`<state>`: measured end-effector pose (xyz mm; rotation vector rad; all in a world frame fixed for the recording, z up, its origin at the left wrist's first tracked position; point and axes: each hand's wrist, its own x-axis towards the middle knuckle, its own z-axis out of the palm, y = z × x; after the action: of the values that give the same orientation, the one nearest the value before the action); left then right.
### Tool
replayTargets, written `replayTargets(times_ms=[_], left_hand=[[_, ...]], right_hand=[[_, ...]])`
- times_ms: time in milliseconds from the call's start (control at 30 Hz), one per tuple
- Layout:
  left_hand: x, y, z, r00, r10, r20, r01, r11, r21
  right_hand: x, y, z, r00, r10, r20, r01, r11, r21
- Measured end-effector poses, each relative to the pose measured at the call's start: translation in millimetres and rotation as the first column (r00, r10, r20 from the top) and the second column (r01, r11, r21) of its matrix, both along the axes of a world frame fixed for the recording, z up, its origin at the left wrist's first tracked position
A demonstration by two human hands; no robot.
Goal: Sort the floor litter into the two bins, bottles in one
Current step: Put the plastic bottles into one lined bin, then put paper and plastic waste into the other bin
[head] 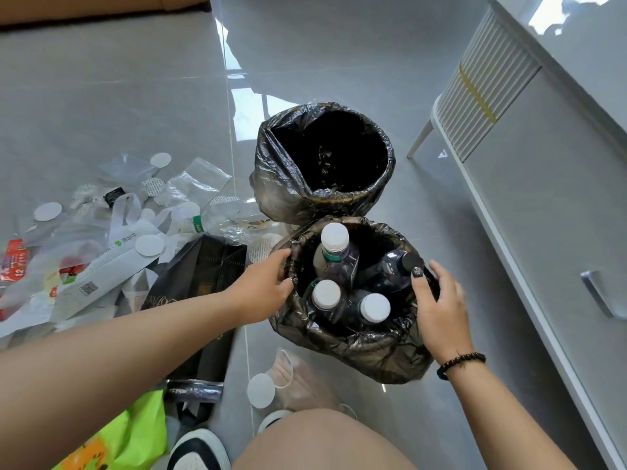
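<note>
A: Black liner plastic, crinkled over the near bin [356,347], low centre of the frame. Four bottles [334,256] standing inside, three white caps and one dark.

B: Hands?

A: Left hand [268,288] at the left rim, fingers curled over the edge, seemingly gripping liner and rim together. Right hand [441,307] at the right rim, fingers loosely spread and fairly straight, one fingertip just by the dark cap [412,262]; touching or not, hard to say.

B: Step in hand, then?

A: Probably steadying or shifting the bottle bin. Best done by holding both sides level, keeping the liner pinned to the rim, no tilt, or the upright bottles topple.

B: And farther up?

A: Second bin [325,154] touching the first, centre of the frame, lined in black too, mostly dark inside, contents unclear. Left of both, mid-left of the frame, a heap of litter [129,232]: clear bags, white discs, paper strips, a black paper bag [203,276]. Still to sort, by the look of it, into that far bin.

B: Nearer in?

A: A face mask [298,381] and one disc lying bottom centre.
</note>
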<state>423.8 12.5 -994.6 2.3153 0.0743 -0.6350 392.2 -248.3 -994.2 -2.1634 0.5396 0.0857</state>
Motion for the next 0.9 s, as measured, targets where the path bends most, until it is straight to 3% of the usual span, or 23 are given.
replayTargets(times_ms=[100,267,433,500,567,633,800,900], left_hand=[[1,-10,4,0.999,0.034,-0.007,-0.034,0.999,0.000],[-4,-31,4,0.997,-0.015,-0.079,0.009,0.997,-0.076],[-6,-41,-4,0.986,-0.062,-0.156,0.039,0.989,-0.146],[-6,-39,-2,0.982,-0.058,-0.178,0.026,0.985,-0.173],[-5,-34,1,0.981,-0.004,-0.195,-0.036,0.979,-0.203],[-2,-24,3,0.977,0.066,-0.201,-0.110,0.970,-0.218],[3,13,0,0.951,0.208,-0.229,-0.261,0.936,-0.236],[2,34,-2,0.928,0.290,-0.234,-0.348,0.899,-0.267]], right_hand=[[-2,6,-8,0.996,-0.067,-0.054,0.076,0.980,0.185],[4,3,2,0.967,-0.252,-0.049,0.255,0.926,0.278],[12,-8,19,0.944,-0.320,-0.084,0.329,0.934,0.138],[10,-4,32,0.940,-0.330,0.082,0.331,0.944,-0.002],[8,8,47,0.914,-0.221,0.339,0.259,0.963,-0.071],[7,27,60,0.868,-0.056,0.493,0.111,0.990,-0.083],[11,90,72,0.653,0.321,0.686,-0.248,0.946,-0.206],[19,130,65,0.625,0.392,0.675,-0.389,0.906,-0.166]])
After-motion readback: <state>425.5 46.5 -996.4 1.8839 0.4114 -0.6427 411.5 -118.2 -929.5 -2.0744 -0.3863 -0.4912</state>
